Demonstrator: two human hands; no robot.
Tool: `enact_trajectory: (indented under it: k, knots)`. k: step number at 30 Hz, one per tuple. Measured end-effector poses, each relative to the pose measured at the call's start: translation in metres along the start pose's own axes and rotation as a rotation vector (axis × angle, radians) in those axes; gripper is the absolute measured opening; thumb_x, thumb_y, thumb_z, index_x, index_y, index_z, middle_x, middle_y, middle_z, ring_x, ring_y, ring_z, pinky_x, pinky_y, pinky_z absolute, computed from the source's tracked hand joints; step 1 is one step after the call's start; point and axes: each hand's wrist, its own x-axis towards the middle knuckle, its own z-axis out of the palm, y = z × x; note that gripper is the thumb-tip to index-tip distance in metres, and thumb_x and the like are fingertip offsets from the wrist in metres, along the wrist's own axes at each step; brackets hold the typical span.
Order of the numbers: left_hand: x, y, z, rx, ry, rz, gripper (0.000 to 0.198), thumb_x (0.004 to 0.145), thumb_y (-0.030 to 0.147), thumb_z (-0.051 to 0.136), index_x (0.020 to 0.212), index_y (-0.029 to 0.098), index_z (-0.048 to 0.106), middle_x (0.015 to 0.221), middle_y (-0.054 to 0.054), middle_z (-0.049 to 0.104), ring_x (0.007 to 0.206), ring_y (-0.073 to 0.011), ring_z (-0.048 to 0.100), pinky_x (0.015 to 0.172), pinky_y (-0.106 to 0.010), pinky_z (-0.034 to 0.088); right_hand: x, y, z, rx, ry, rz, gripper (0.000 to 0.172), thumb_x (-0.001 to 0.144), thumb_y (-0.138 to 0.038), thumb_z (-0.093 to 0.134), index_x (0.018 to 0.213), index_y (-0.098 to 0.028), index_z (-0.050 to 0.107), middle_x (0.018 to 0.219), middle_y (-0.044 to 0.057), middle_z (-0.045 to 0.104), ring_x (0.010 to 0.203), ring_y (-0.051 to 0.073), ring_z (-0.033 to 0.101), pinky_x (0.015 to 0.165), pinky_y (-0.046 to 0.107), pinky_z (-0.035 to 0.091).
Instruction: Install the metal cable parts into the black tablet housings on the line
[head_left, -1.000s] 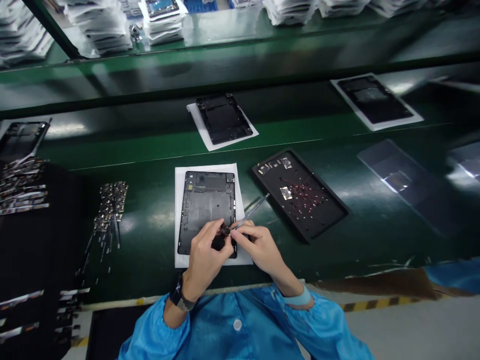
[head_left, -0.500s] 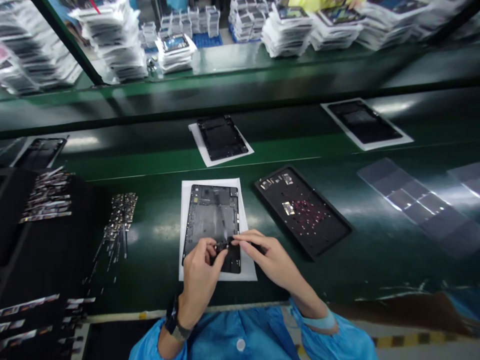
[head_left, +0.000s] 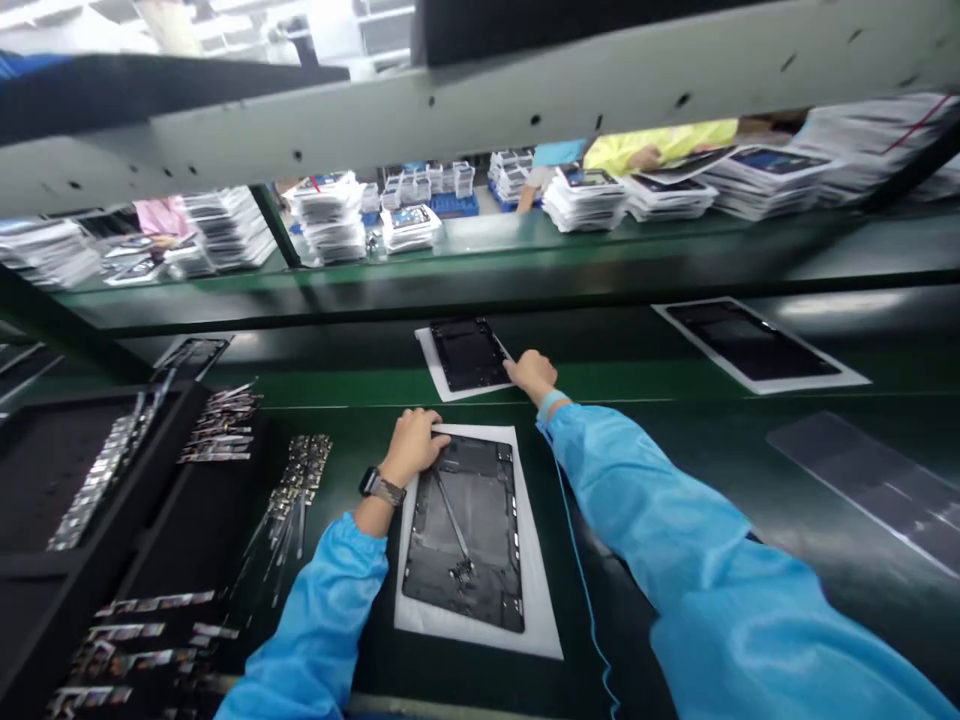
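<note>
A black tablet housing [head_left: 487, 520] lies on a white sheet [head_left: 536, 600] in front of me. My left hand [head_left: 414, 443] closes on its upper left corner, thumb on the top edge. Inside the housing runs a thin flex cable [head_left: 452, 515] ending in a small dark connector part [head_left: 463, 572]. Farther off, a second tablet housing [head_left: 466, 355] rests on its own white sheet. My right hand [head_left: 532, 375] reaches out to that one and grips its right edge, fingertips partly hidden.
Small boards with flex cables [head_left: 300, 475] lie left of the housing, by a black tray [head_left: 67, 470] of parts. A third housing [head_left: 750, 340] sits at the far right, near clear plastic sheets [head_left: 862, 480]. A blue cord [head_left: 577, 560] hangs from my right sleeve.
Both hands have left the small connector part, which now lies in the near housing. My left hand moved to its upper corner; my right hand reached the far housing. The view tilted up.
</note>
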Motion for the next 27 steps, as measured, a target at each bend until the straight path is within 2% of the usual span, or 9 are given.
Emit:
enact_trajectory:
  k: [2, 5, 8, 14, 17, 19, 21, 24, 27]
  knots:
    - [0.014, -0.002, 0.004, -0.005, -0.041, 0.017, 0.007, 0.076, 0.018, 0.076, 0.083, 0.018, 0.073, 0.084, -0.008, 0.070, 0.093, -0.0263, 0.061, 0.085, -0.035, 0.047, 0.006, -0.004, 0.011, 0.048, -0.013, 0.073, 0.033, 0.092, -0.027, 0.069, 0.118, -0.007, 0.065, 0.126, 0.019, 0.064, 0.117, 0.030, 0.061, 0.100, 0.049, 0.049]
    - [0.021, -0.009, 0.007, -0.032, -0.074, 0.043, 0.010, 0.073, 0.016, 0.076, 0.067, 0.019, 0.069, 0.081, -0.006, 0.070, 0.093, -0.0247, 0.061, 0.083, -0.033, 0.046, 0.012, -0.006, 0.018, 0.147, -0.048, 0.151, 0.035, 0.096, -0.034, 0.065, 0.124, -0.014, 0.061, 0.128, 0.012, 0.061, 0.111, 0.025, 0.063, 0.095, 0.046, 0.054]
    - [0.023, -0.016, 0.005, -0.072, -0.091, 0.079, 0.008, 0.074, 0.014, 0.073, 0.069, 0.019, 0.070, 0.087, -0.006, 0.072, 0.096, -0.0235, 0.062, 0.085, -0.032, 0.046, 0.014, -0.011, 0.018, 0.266, -0.111, 0.201, 0.035, 0.096, -0.034, 0.064, 0.125, -0.014, 0.060, 0.127, 0.012, 0.061, 0.107, 0.024, 0.064, 0.090, 0.044, 0.056]
    - [0.047, -0.038, -0.006, -0.138, -0.141, 0.077, 0.004, 0.079, 0.015, 0.069, 0.078, 0.014, 0.072, 0.074, -0.003, 0.070, 0.078, -0.0190, 0.066, 0.072, -0.027, 0.048, 0.001, -0.021, -0.002, 0.562, -0.278, 0.224, 0.032, 0.098, -0.034, 0.062, 0.124, -0.016, 0.060, 0.120, 0.009, 0.063, 0.099, 0.021, 0.066, 0.083, 0.040, 0.058]
    - [0.075, -0.050, -0.015, -0.138, -0.152, 0.058, 0.013, 0.086, 0.024, 0.070, 0.080, 0.012, 0.069, 0.078, -0.001, 0.070, 0.079, -0.0177, 0.067, 0.076, -0.032, 0.053, -0.028, -0.018, -0.021, 0.737, -0.293, 0.181, 0.021, 0.096, -0.031, 0.065, 0.104, -0.012, 0.065, 0.091, 0.005, 0.066, 0.072, 0.013, 0.063, 0.061, 0.026, 0.055]
    - [0.101, -0.057, -0.024, -0.132, -0.133, 0.039, 0.019, 0.091, 0.031, 0.067, 0.089, 0.012, 0.068, 0.089, -0.002, 0.070, 0.084, -0.0177, 0.067, 0.079, -0.035, 0.056, -0.062, -0.004, -0.031, 0.840, -0.282, 0.137, 0.020, 0.089, -0.028, 0.072, 0.081, -0.012, 0.063, 0.066, 0.000, 0.056, 0.053, 0.009, 0.049, 0.045, 0.019, 0.042]
    - [0.133, -0.064, -0.037, -0.128, -0.084, 0.007, 0.023, 0.093, 0.034, 0.064, 0.100, 0.013, 0.067, 0.100, -0.005, 0.069, 0.090, -0.0189, 0.067, 0.081, -0.037, 0.057, -0.105, 0.024, -0.037, 0.919, -0.281, 0.094, 0.027, 0.080, -0.034, 0.079, 0.072, -0.014, 0.061, 0.057, -0.004, 0.048, 0.046, 0.007, 0.039, 0.038, 0.017, 0.033]
    - [0.183, -0.074, -0.065, -0.136, 0.019, -0.049, 0.028, 0.094, 0.035, 0.063, 0.113, 0.014, 0.065, 0.114, -0.008, 0.066, 0.098, -0.0214, 0.066, 0.084, -0.040, 0.057, -0.171, 0.085, -0.029, 1.151, -0.366, 0.022, 0.042, 0.068, -0.051, 0.085, 0.086, -0.017, 0.067, 0.066, -0.002, 0.058, 0.047, 0.007, 0.043, 0.039, 0.018, 0.034]
    - [0.222, -0.084, -0.092, -0.157, 0.126, -0.095, 0.032, 0.094, 0.036, 0.063, 0.117, 0.014, 0.064, 0.119, -0.008, 0.064, 0.104, -0.0251, 0.065, 0.088, -0.043, 0.056, -0.220, 0.144, -0.005, 1.158, -0.430, 0.124, 0.047, 0.067, -0.060, 0.084, 0.086, -0.020, 0.069, 0.061, -0.002, 0.060, 0.049, 0.010, 0.050, 0.045, 0.019, 0.041]
